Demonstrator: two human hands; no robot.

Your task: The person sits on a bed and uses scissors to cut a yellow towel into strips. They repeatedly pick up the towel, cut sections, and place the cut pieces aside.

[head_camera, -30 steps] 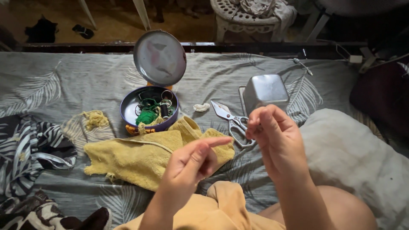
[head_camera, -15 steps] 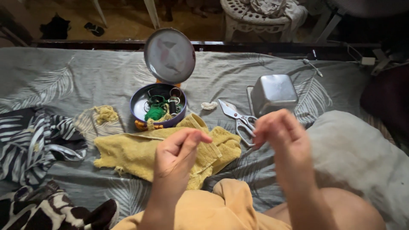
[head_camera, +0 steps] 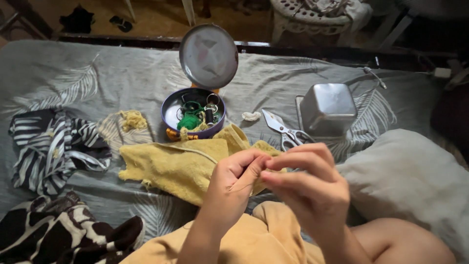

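Observation:
My left hand [head_camera: 233,188] and my right hand [head_camera: 308,188] meet in front of me, fingertips pinched together over something very small. A fine thread seems to run across my left hand; the rest of what they hold is too small to make out. Just beyond the hands lies a yellow towel [head_camera: 171,164] on the grey bedsheet [head_camera: 97,78]. Behind the towel stands an open round tin [head_camera: 170,113] with spools and green thread, its lid [head_camera: 208,56] propped upright.
Scissors [head_camera: 286,132] and a square metal container [head_camera: 328,108] lie to the right of the tin. A grey pillow [head_camera: 410,181] sits at the right, striped cloths [head_camera: 53,146] at the left, a yellow thread tuft [head_camera: 131,119] near the tin, yellow fabric [head_camera: 254,239] on my lap.
My two hands have come together from apart; the right hand dropped down and left until its fingertips met the left's. The camera view shifted slightly.

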